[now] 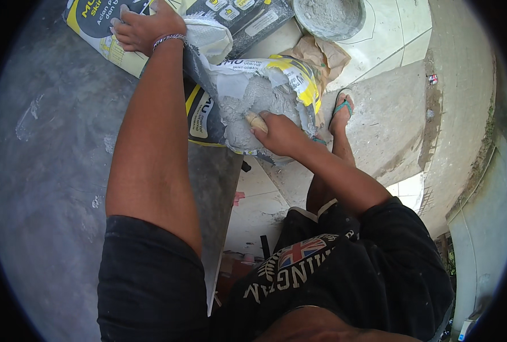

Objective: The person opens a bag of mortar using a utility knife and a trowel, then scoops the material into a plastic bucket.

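My left hand (148,30), with a chain bracelet at the wrist, rests on a grey and yellow mortar bag (108,47) at the top. Its fingers are apart and powdery; it seems to grip nothing. A torn-open MU mortar bag (309,87) lies to the right, its grey powder (264,96) exposed. My right hand (279,132) is closed around a wooden handle (256,122) over that powder. Whatever tool the handle belongs to is hidden by the powder and the hand. A white woven bag piece (210,38) sits between the bags.
A round bucket (330,17) holding grey powder stands on floor tiles at the top. Crumpled brown paper (321,60) lies beside the torn bag. The grey slab (65,171) fills the left side, its edge running down near my body. My sandalled foot (343,111) is on the right.
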{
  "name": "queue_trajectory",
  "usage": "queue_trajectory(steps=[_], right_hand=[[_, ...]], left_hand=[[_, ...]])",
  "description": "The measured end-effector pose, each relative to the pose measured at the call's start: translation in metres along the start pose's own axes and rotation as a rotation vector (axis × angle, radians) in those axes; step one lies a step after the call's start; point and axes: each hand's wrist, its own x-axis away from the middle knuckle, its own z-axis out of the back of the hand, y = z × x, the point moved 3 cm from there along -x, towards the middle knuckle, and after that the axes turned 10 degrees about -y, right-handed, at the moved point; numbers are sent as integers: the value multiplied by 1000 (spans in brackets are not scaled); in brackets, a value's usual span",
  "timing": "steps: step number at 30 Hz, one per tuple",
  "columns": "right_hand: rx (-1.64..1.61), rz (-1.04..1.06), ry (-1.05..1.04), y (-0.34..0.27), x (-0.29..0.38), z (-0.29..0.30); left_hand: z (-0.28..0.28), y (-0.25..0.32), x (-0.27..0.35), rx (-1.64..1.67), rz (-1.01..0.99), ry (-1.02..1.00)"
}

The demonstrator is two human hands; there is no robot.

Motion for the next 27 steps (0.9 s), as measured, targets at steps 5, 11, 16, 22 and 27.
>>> queue_trajectory(steps=[5,11,16,22,27], right_hand=[[34,82,7,-2,37,9],[63,-1,-72,-10,90,28],[128,-48,-122,14,120,45],[17,-20,-146,-9,159,111],[-154,-137,-119,10,159,179]], left_hand=[[2,-4,0,2,14,-4],[1,-8,-2,-19,2,20],[0,-6,-2,-1,0,0],[6,3,1,8,-23,-7],[12,-2,2,-49,-2,-50]])
